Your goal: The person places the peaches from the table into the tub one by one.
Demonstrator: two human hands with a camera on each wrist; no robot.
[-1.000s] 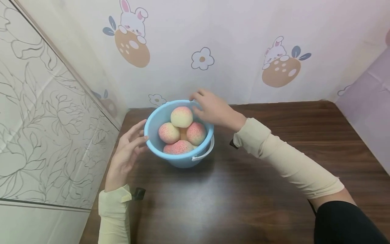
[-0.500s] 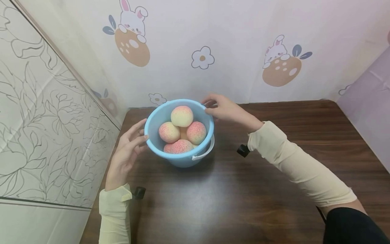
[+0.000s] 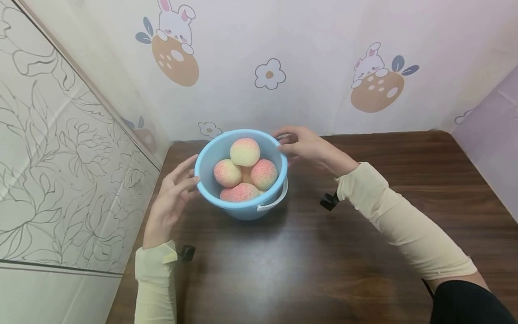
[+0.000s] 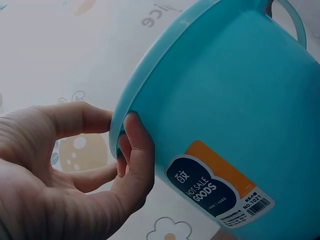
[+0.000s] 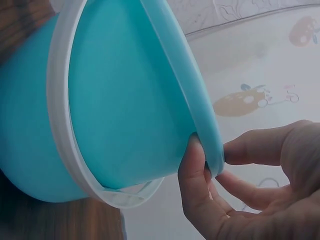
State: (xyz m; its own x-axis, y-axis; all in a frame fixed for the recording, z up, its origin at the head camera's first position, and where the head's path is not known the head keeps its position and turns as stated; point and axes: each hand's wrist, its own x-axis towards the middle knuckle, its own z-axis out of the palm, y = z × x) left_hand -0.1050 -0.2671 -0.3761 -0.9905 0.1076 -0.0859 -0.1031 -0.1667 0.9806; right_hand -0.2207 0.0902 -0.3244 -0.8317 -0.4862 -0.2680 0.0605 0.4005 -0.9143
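A light blue bucket (image 3: pixel 247 212) stands on the table near the back wall, with several pink-and-yellow peaches inside. One pale peach (image 3: pixel 244 152) sits highest, at the back of the pile. On the left my left hand (image 3: pixel 167 202) pinches the rim; in the left wrist view the thumb and a finger lie on either side of the rim (image 4: pixel 150 65), above a printed sticker (image 4: pixel 215 187). Opposite, my right hand (image 3: pixel 309 147) pinches the rim at the back right. Its wrist view shows the white handle (image 5: pixel 57 95) hanging down along the bucket's side.
The dark wooden table (image 3: pixel 283 270) reaches forward and to the right of the bucket. Close behind is a wall covering (image 3: pixel 315 90) with rabbit prints. A panel with flower line drawings (image 3: pixel 73 180) borders the left side.
My right hand has moved from over the peaches out to the bucket's right rim and grips it there. The bucket has shifted slightly right in view. My left hand stays at its rim.
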